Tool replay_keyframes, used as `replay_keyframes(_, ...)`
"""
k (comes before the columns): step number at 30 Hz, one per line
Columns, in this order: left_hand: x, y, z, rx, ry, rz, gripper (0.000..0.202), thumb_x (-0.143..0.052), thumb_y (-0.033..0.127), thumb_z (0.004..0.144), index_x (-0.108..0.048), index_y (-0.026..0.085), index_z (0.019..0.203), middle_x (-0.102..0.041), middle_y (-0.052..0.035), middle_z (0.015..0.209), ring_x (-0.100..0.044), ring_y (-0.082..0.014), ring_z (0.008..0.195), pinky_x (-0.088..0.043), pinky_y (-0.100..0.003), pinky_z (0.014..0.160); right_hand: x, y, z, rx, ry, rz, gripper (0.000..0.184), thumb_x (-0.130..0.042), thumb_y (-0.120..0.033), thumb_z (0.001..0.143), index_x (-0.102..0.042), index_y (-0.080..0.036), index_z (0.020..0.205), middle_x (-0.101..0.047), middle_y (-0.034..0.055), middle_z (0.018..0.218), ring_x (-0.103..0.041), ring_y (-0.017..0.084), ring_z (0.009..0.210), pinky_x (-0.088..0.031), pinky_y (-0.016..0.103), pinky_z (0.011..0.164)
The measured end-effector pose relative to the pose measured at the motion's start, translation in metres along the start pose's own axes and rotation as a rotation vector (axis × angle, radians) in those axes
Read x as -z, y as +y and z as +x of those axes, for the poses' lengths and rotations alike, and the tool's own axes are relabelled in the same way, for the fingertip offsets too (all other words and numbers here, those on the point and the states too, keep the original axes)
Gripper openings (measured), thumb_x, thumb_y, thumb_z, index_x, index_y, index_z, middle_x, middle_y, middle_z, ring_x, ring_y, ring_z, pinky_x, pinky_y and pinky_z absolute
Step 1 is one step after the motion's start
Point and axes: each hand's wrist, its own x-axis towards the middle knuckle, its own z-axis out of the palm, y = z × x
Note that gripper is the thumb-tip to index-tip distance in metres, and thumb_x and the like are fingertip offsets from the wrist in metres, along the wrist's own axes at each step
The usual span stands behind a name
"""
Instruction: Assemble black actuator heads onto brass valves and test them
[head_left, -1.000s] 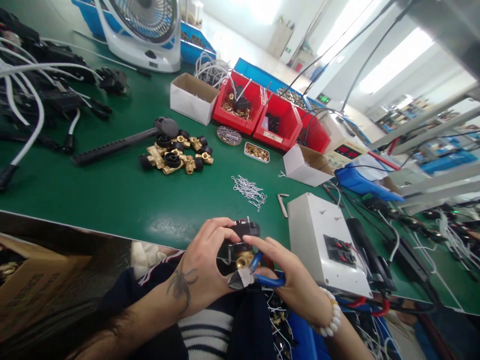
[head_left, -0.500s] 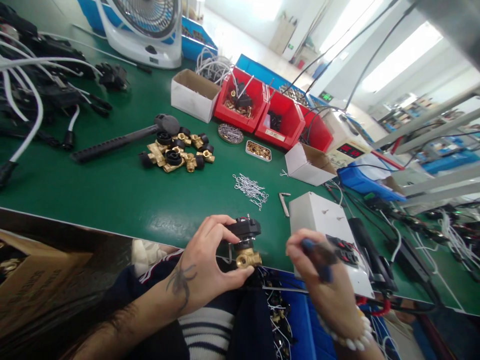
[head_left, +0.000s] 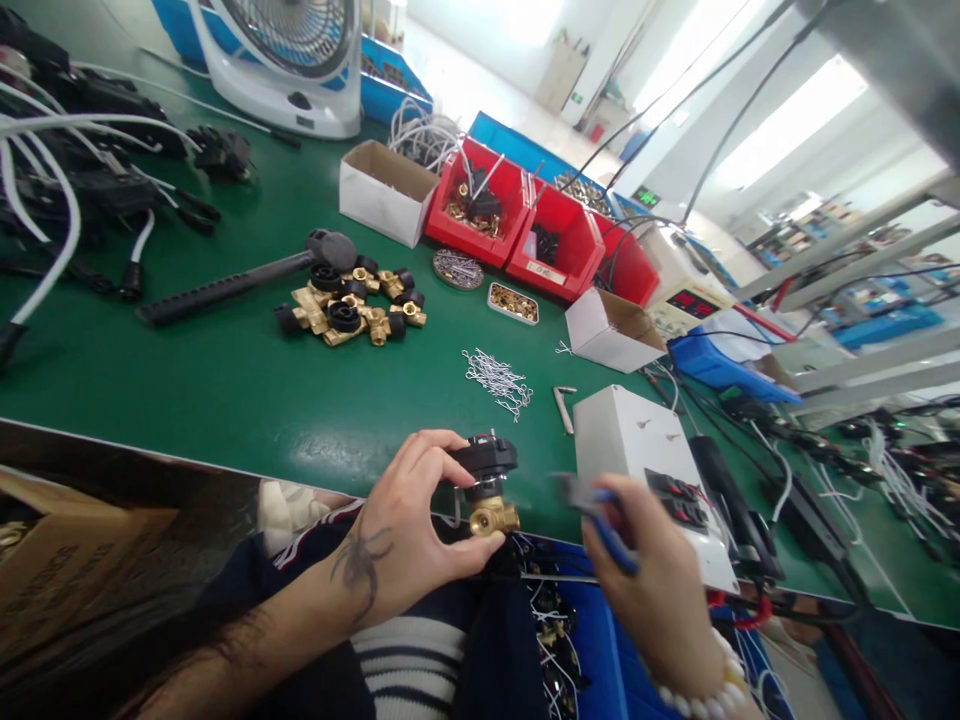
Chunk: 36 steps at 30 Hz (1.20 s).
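Note:
My left hand (head_left: 424, 510) grips a brass valve with a black plastic top (head_left: 489, 485) between thumb and fingers, held upright at the front edge of the green table (head_left: 225, 390). Blue-handled pliers (head_left: 611, 530) are in my right hand (head_left: 652, 570), their metal jaws pointing left toward the valve but apart from it; motion smears them a little. Beyond the valve lies a loose pile of thin metal clip pins (head_left: 496, 380). A bent metal piece (head_left: 563, 408) rests to the right of the pins.
Several brass fittings (head_left: 352, 305) and a black hammer (head_left: 247, 280) lie at left. Red bins (head_left: 480, 200), white boxes (head_left: 386, 190) and a tin of brass parts (head_left: 514, 303) line the back. A grey-white box (head_left: 619, 440) stands right; a blue crate (head_left: 600, 640) is below the edge.
My right hand has turned the pliers so that the jaws now point left toward the valve. My left hand keeps its hold on the valve. The view has shifted slightly.

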Motion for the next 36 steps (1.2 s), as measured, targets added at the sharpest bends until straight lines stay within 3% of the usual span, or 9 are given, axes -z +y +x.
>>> replay_keyframes(3, 0.001, 0.002, 0.001, 0.006, -0.014, 0.012, 0.029, -0.074, 0.018, 0.067, -0.054, 0.018, 0.088, -0.058, -0.0115, 0.114, -0.058, -0.0260, 0.110, -0.049, -0.045, 0.094, -0.002, 0.000, 0.002, 0.095, -0.200, -0.006, 0.018, -0.042, -0.011, 0.090, -0.058, -0.019, 0.092, -0.059, 0.0016, 0.070, -0.058, 0.016, 0.058, -0.045, 0.025, 0.052)
replay_keyframes(8, -0.001, 0.002, 0.002, -0.001, 0.000, -0.008, 0.030, -0.074, 0.018, 0.066, -0.053, 0.019, 0.088, -0.059, -0.0099, 0.114, -0.058, -0.0249, 0.108, -0.050, -0.044, 0.093, -0.001, -0.001, 0.000, -0.113, 0.139, 0.074, 0.007, -0.052, -0.015, 0.090, -0.054, -0.021, 0.094, -0.059, 0.0004, 0.078, -0.057, 0.013, 0.063, -0.046, 0.022, 0.058)
replay_keyframes(13, 0.001, 0.003, 0.003, -0.015, -0.014, 0.020, 0.030, -0.074, 0.016, 0.065, -0.055, 0.017, 0.087, -0.059, -0.0123, 0.112, -0.058, -0.0265, 0.109, -0.050, -0.045, 0.093, -0.011, -0.001, -0.001, 0.106, -0.224, -0.025, 0.018, -0.043, -0.008, 0.088, -0.057, -0.019, 0.092, -0.060, 0.0017, 0.071, -0.059, 0.016, 0.059, -0.044, 0.025, 0.052)
replay_keyframes(18, 0.002, 0.003, 0.004, 0.006, -0.019, 0.007, 0.030, -0.075, 0.018, 0.065, -0.054, 0.017, 0.086, -0.059, -0.0122, 0.112, -0.059, -0.0264, 0.107, -0.052, -0.045, 0.090, -0.006, -0.001, 0.002, -0.085, 0.092, 0.063, 0.010, -0.051, -0.014, 0.089, -0.055, -0.020, 0.096, -0.061, -0.0004, 0.077, -0.058, 0.012, 0.060, -0.046, 0.021, 0.056)
replay_keyframes(23, 0.002, 0.003, 0.003, 0.009, -0.015, 0.009, 0.030, -0.074, 0.018, 0.065, -0.054, 0.018, 0.086, -0.058, -0.0125, 0.114, -0.058, -0.0274, 0.110, -0.050, -0.047, 0.092, -0.004, 0.000, 0.003, 0.049, -0.271, -0.014, 0.018, -0.044, -0.010, 0.086, -0.058, -0.019, 0.090, -0.064, 0.0021, 0.072, -0.062, 0.016, 0.059, -0.045, 0.025, 0.053)
replay_keyframes(25, 0.002, 0.003, 0.003, 0.009, -0.023, 0.002, 0.030, -0.075, 0.017, 0.065, -0.053, 0.018, 0.086, -0.058, -0.0127, 0.114, -0.058, -0.0272, 0.109, -0.050, -0.047, 0.092, 0.000, 0.000, 0.004, -0.006, -0.214, 0.015, 0.016, -0.045, -0.012, 0.088, -0.058, -0.020, 0.092, -0.064, 0.0023, 0.074, -0.062, 0.017, 0.062, -0.047, 0.026, 0.055)
replay_keyframes(29, 0.003, 0.004, 0.004, 0.001, -0.025, -0.002, 0.030, -0.075, 0.018, 0.066, -0.053, 0.018, 0.085, -0.058, -0.0126, 0.113, -0.059, -0.0264, 0.108, -0.051, -0.046, 0.092, 0.001, 0.001, 0.002, -0.113, 0.082, 0.028, 0.012, -0.051, -0.015, 0.087, -0.055, -0.021, 0.097, -0.063, 0.0005, 0.076, -0.060, 0.015, 0.061, -0.047, 0.024, 0.057)
replay_keyframes(33, 0.003, 0.004, 0.005, 0.014, -0.017, 0.010, 0.029, -0.074, 0.016, 0.064, -0.053, 0.017, 0.084, -0.059, -0.0133, 0.112, -0.059, -0.0270, 0.107, -0.051, -0.046, 0.091, -0.009, 0.000, 0.002, 0.056, -0.244, -0.035, 0.020, -0.043, -0.008, 0.086, -0.057, -0.019, 0.093, -0.063, 0.0016, 0.072, -0.062, 0.016, 0.059, -0.045, 0.026, 0.053)
replay_keyframes(36, 0.002, 0.003, 0.005, 0.010, -0.023, 0.005, 0.029, -0.074, 0.017, 0.065, -0.053, 0.017, 0.084, -0.059, -0.0133, 0.112, -0.059, -0.0268, 0.108, -0.051, -0.045, 0.090, -0.009, -0.001, 0.003, -0.023, -0.128, 0.021, 0.015, -0.046, -0.011, 0.089, -0.056, -0.019, 0.096, -0.064, 0.0022, 0.077, -0.063, 0.016, 0.064, -0.048, 0.025, 0.058)
